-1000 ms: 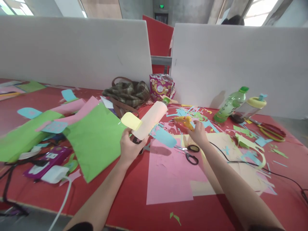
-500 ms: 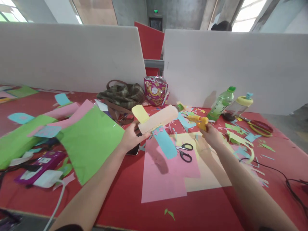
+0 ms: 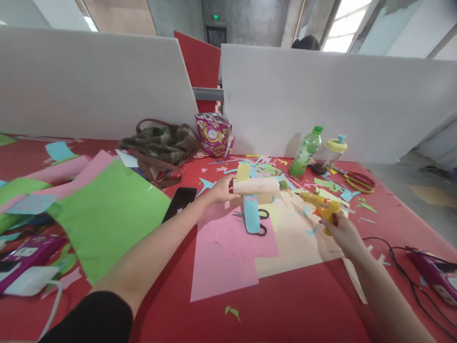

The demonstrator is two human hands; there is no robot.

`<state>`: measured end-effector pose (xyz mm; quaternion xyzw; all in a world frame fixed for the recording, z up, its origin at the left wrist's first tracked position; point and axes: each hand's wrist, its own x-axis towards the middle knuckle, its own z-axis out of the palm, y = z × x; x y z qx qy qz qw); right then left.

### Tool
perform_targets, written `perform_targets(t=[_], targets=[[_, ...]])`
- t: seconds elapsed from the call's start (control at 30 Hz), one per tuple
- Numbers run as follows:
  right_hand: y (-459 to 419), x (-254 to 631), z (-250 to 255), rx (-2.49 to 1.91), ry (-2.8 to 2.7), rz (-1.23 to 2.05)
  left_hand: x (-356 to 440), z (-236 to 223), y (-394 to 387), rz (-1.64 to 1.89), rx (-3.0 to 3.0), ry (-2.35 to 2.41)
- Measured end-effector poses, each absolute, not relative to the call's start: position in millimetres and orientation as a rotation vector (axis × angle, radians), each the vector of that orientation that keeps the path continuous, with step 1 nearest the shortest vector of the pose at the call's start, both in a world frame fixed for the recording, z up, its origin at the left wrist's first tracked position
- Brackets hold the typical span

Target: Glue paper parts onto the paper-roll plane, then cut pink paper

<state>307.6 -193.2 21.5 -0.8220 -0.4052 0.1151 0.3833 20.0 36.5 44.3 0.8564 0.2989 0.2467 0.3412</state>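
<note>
My left hand is closed round the left end of a bottle wrapped in pale paper, held level above the table. From the bottle's near side a blue paper strip hangs down, with pink stars where it joins, and a yellow paper strip sticks up behind. A green cap shows at the right end. In my right hand is a yellow glue gun, its nozzle pointing left, a short gap from the cap. Black-handled scissors lie partly hidden under the blue strip.
Pink paper and cream paper lie beneath the hands. Left are a phone and green paper. Behind stand a bag, a snack packet and a green bottle. A black cable runs at right.
The wrapped bottle has turned from slanting to level and moved right in view. The glue gun has come down and right, its nozzle now towards the cap. The view has swung rightward.
</note>
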Motion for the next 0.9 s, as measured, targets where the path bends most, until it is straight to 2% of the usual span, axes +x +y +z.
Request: perform_targets(t=[0.43,0.77,0.9], targets=[[-204,281,29,-1.85,-1.212,0.883,40,37,30,0.568,2.343,0.753],[-184,258,29,-1.745,-1.308,0.915,-4,40,9,0.58,2.409,0.99],[-178,251,27,-1.705,-1.246,0.886,-33,40,-14,0.414,2.472,0.966]])
